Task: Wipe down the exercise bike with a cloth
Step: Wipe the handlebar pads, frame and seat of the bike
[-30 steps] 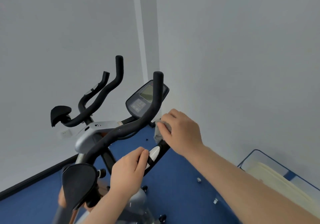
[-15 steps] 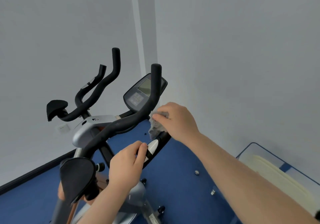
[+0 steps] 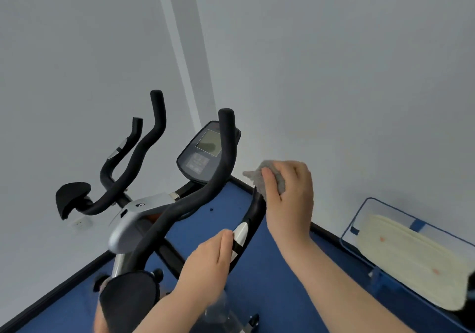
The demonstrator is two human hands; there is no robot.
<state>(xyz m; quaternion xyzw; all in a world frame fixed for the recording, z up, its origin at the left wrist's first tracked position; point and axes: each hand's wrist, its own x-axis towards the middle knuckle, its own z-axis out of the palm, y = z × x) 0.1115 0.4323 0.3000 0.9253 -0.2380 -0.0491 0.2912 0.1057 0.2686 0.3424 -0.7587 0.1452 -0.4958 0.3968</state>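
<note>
The grey cloth [image 3: 270, 179], small and crumpled, sits at the top of the exercise bike's [image 3: 144, 211] right inner handlebar, pinched in the right hand [image 3: 288, 196]. The left hand [image 3: 205, 268] grips that bar lower down. Console [image 3: 205, 152], frame and saddle likely remain unwiped.

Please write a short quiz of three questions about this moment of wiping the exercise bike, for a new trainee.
1. True or false: the right hand grips the grey cloth.
2. What does the left hand hold? A) the console B) the inner handlebar C) the seat
3. Fill in: the console stands between two black ____.

Key: 1 true; 2 B; 3 handlebars.
</note>
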